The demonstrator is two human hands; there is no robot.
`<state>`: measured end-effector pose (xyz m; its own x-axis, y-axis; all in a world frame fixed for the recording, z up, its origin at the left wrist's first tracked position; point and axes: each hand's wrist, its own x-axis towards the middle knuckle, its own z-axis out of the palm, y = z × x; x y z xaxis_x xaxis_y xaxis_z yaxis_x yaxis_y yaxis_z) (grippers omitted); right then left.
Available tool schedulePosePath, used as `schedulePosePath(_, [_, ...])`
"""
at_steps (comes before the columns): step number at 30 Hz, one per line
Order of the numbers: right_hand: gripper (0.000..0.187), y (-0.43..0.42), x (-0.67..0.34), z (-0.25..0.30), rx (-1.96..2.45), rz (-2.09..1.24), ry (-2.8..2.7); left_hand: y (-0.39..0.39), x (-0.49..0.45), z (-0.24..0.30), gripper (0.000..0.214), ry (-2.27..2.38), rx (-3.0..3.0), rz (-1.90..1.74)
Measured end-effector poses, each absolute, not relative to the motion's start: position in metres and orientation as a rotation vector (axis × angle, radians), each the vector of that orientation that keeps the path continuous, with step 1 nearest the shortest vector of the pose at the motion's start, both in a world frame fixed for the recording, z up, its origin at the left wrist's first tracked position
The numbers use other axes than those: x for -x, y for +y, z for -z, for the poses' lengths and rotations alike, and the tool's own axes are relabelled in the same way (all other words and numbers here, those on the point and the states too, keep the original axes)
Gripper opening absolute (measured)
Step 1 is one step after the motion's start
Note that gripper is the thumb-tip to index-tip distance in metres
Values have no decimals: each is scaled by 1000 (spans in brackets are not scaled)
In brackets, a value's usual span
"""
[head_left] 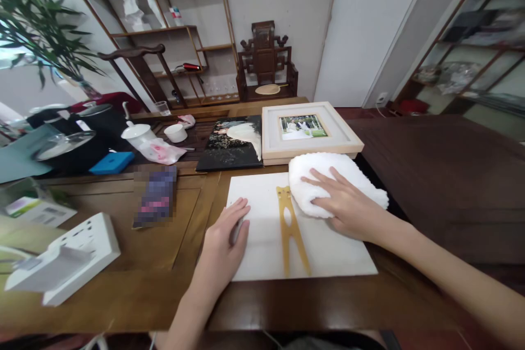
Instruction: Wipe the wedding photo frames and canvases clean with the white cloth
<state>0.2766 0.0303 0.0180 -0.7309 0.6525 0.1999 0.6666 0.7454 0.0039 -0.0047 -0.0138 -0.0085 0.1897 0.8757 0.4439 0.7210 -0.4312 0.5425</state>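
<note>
A white frame back [270,254] lies face down on the wooden table [123,290], with a gold-coloured stand leg [292,232] lying along its middle. My left hand [225,243] rests flat on the panel's left edge, fingers stretched out. My right hand [346,205] lies palm down, fingers spread, on a white folded towel [328,172] that covers the panel's far right corner.
A white framed photo [307,131] sits just behind the towel, a dark print [232,145] to its left. A white power strip [82,243] lies at the near left. Cups, pots and a blue box [111,162] crowd the far left. A dark bench [443,169] stands at the right.
</note>
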Motion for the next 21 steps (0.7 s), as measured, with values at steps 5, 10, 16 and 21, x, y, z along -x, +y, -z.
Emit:
schedulePosePath(5, [41, -9, -282, -30, 1005, -56, -2817, -14, 5, 8, 26, 1543, -2249, -1080])
schedulePosePath(10, [24, -62, -293, -32, 775, -100, -2733, -14, 5, 8, 26, 1545, -2238, -1053])
schedulePosePath(16, [36, -56, -308, -39, 842, -273, -2723, -13, 5, 7, 26, 1550, -2221, -1048])
schedulePosePath(21, [38, 0, -300, -34, 981, -271, -2650, -13, 5, 7, 26, 1526, -2244, -1046])
